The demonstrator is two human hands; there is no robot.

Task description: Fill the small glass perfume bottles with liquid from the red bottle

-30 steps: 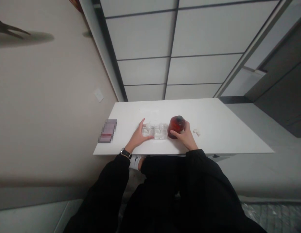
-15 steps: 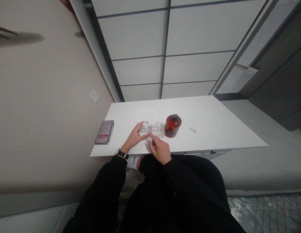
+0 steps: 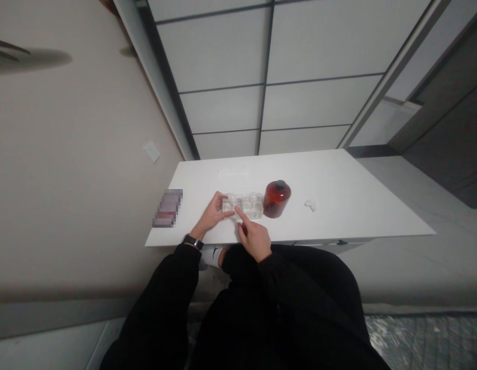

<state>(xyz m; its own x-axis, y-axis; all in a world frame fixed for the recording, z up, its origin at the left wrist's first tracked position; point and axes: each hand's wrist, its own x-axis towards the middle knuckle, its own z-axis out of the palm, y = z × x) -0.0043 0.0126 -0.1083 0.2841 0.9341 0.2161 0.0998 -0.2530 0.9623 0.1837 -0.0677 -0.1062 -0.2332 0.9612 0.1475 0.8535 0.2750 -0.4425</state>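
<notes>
A clear, box-like container point(image 3: 250, 209) with rounded shapes along its top lies near the front of the white table point(image 3: 349, 205). My left hand point(image 3: 211, 214), with a dark-banded watch at the wrist, grips its left end between thumb and fingers. From the front, my right hand point(image 3: 256, 239) points its index finger at the container's near side, the tip at or touching it. The right thumb stays apart from that finger, and the other fingers curl under, partly hidden. Close against the container's right end stands a reddish-brown bottle point(image 3: 275, 201) with a dark cap.
A small white crumpled piece point(image 3: 310, 205) lies right of the bottle. At the table's left edge is a blurred-out flat object point(image 3: 168, 208). A wall with a switch plate point(image 3: 152, 151) rises on the left, and panelled doors point(image 3: 223, 113) stand behind the table.
The view has shifted slightly, so the table's contents appear a little farther right. My left hand keeps its grip, while my right index finger has moved slightly along the container's front.
</notes>
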